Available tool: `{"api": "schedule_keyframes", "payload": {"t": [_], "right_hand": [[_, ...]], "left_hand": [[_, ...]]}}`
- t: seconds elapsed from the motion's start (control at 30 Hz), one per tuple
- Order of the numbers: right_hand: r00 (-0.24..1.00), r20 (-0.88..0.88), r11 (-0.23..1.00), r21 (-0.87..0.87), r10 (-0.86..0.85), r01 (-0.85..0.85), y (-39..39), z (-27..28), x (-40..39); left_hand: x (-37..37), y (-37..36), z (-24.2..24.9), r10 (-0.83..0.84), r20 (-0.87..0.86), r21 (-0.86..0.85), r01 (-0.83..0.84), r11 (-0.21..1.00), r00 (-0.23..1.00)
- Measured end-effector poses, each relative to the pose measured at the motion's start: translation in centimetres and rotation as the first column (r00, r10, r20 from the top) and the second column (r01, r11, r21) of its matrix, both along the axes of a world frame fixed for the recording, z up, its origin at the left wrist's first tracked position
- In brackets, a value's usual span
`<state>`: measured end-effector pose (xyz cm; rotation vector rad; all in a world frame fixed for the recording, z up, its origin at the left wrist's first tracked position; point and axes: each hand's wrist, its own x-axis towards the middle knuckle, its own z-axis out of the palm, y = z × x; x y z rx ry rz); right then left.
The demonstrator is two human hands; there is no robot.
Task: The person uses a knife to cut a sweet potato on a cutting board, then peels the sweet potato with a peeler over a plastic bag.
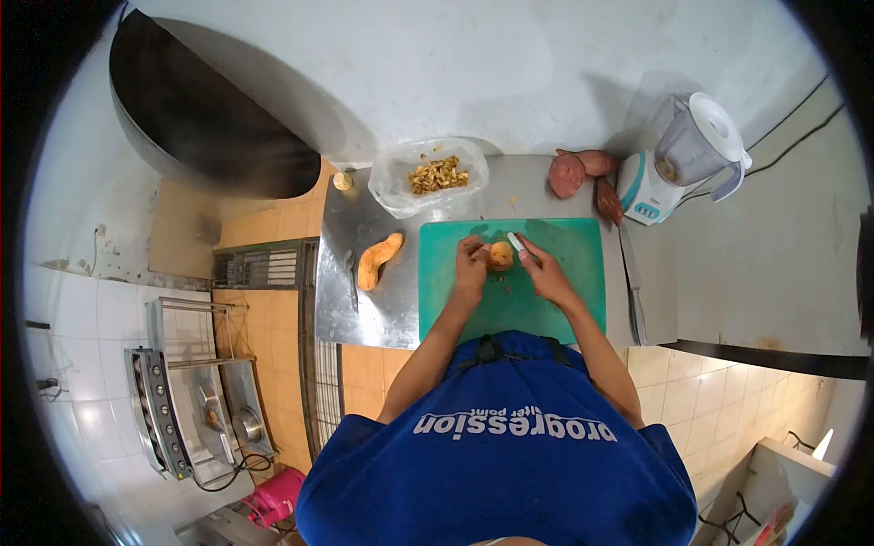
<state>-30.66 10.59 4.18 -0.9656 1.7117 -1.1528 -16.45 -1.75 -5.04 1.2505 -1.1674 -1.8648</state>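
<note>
A steel bench carries a green cutting board, with a clear plastic bag of peelings behind it, a blender and unpeeled sweet potatoes at the right, and a peeled sweet potato lying left of the board. Over the board, the left hand is closed around a small peeled piece. The right hand, just beside it, grips a white-handled knife against that piece.

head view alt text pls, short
A person's left hand holds a peeled sweet potato on a green cutting board while the right hand holds a peeler. A blender stands nearby.
</note>
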Motion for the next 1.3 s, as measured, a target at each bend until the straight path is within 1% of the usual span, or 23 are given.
{"api": "schedule_keyframes", "payload": {"t": [0.03,0.07,0.1,0.13,0.17,0.2,0.23,0.27,0.3,0.37,0.4,0.47,0.53,0.67,0.8,0.87,0.9,0.93,0.97,1.0,1.07,1.17,1.3], "right_hand": [[1.000,0.014,0.999,0.032,-0.018,0.018,0.0,-0.5,-0.2],[0.999,0.029,0.997,0.066,-0.037,0.036,0.1,-0.8,-0.4],[0.999,0.029,0.997,0.065,-0.036,0.034,0.3,-0.9,-0.6],[0.997,0.059,0.993,0.115,-0.049,0.042,0.5,-0.9,-0.7],[0.994,0.089,0.985,0.164,-0.063,0.048,0.7,-0.6,-0.7],[0.994,0.091,0.985,0.166,-0.059,0.044,0.8,-0.3,-0.7],[0.990,0.122,0.967,0.252,-0.066,0.033,1.1,0.0,-0.8],[0.986,0.150,0.942,0.336,-0.075,0.021,1.4,0.3,-0.9],[0.986,0.149,0.941,0.338,-0.073,0.018,1.7,-1.5,-1.0],[0.997,-0.031,0.996,-0.050,0.068,-0.070,2.2,-6.0,-1.1],[0.998,-0.030,0.997,-0.052,0.063,-0.064,2.3,-6.2,-0.9],[0.986,-0.098,0.991,0.034,0.132,-0.129,2.1,-6.2,-0.7],[0.989,-0.053,0.991,0.024,0.136,-0.135,1.3,-5.9,-0.5],[0.987,0.026,0.987,-0.016,0.160,-0.159,0.2,-7.1,0.0],[0.983,-0.027,0.983,0.008,0.181,-0.181,0.8,-6.0,0.1],[0.936,-0.018,0.913,0.228,0.350,-0.337,1.1,-4.6,0.0],[0.937,-0.016,0.914,0.228,0.348,-0.335,1.3,-4.9,0.2],[0.957,-0.016,0.948,0.137,0.291,-0.286,1.7,-5.3,0.6],[0.972,-0.016,0.971,0.047,0.235,-0.234,2.1,-5.9,0.6],[0.972,-0.025,0.972,0.046,0.232,-0.231,1.8,-6.4,0.1],[0.993,-0.007,0.992,-0.044,0.121,-0.121,1.6,-7.1,0.1],[0.996,0.008,0.994,-0.063,0.092,-0.091,0.7,-6.8,-0.1],[0.992,-0.012,0.991,-0.042,0.123,-0.123,-0.1,-6.7,0.3]], "left_hand": [[0.2,-0.5,-1.2,-0.110,0.280,-0.404,0.221,0.888,0.954],[0.3,-0.3,0.5,-0.104,0.280,-0.407,0.216,0.887,0.954],[0.4,0.4,3.6,-0.034,0.551,-0.568,0.404,0.717,0.834],[0.5,0.8,5.5,0.117,0.746,-0.614,0.609,0.502,0.656],[0.7,0.2,5.4,0.119,0.746,-0.613,0.608,0.504,0.655],[0.8,-0.6,5.3,-0.043,0.695,-0.652,0.655,0.382,0.718],[0.9,-0.9,5.2,-0.214,0.636,-0.696,0.671,0.255,0.741],[0.9,-0.6,5.5,-0.213,0.635,-0.695,0.670,0.260,0.742],[1.0,-0.2,5.9,-0.239,0.676,-0.643,0.716,0.271,0.697],[1.1,-0.1,5.9,-0.267,0.714,-0.587,0.761,0.277,0.647],[1.2,-0.7,5.0,-0.275,0.673,-0.626,0.727,0.284,0.687],[1.2,-1.3,3.9,-0.290,0.631,-0.665,0.694,0.275,0.719],[1.3,-1.3,3.1,-0.158,0.638,-0.680,0.647,0.345,0.754],[1.1,-2.2,1.8,-0.255,0.583,-0.646,0.630,0.431,0.772],[1.2,-2.1,1.2,-0.277,0.525,-0.658,0.590,0.468,0.805],[0.9,-2.8,0.6,-0.272,0.490,-0.686,0.559,0.466,0.828],[0.5,-3.2,0.1,-0.257,0.487,-0.662,0.545,0.515,0.835],[0.3,-3.0,-0.4,-0.250,0.484,-0.632,0.533,0.563,0.839],[0.4,-2.9,-0.1,-0.258,0.481,-0.630,0.535,0.563,0.838],[0.6,-3.3,0.3,-0.291,0.497,-0.618,0.569,0.543,0.817],[0.9,-3.4,0.9,-0.325,0.519,-0.598,0.608,0.522,0.790],[0.8,-3.1,1.4,-0.338,0.542,-0.544,0.627,0.558,0.770],[0.9,-3.2,1.2,-0.318,0.548,-0.589,0.627,0.510,0.774]]}}
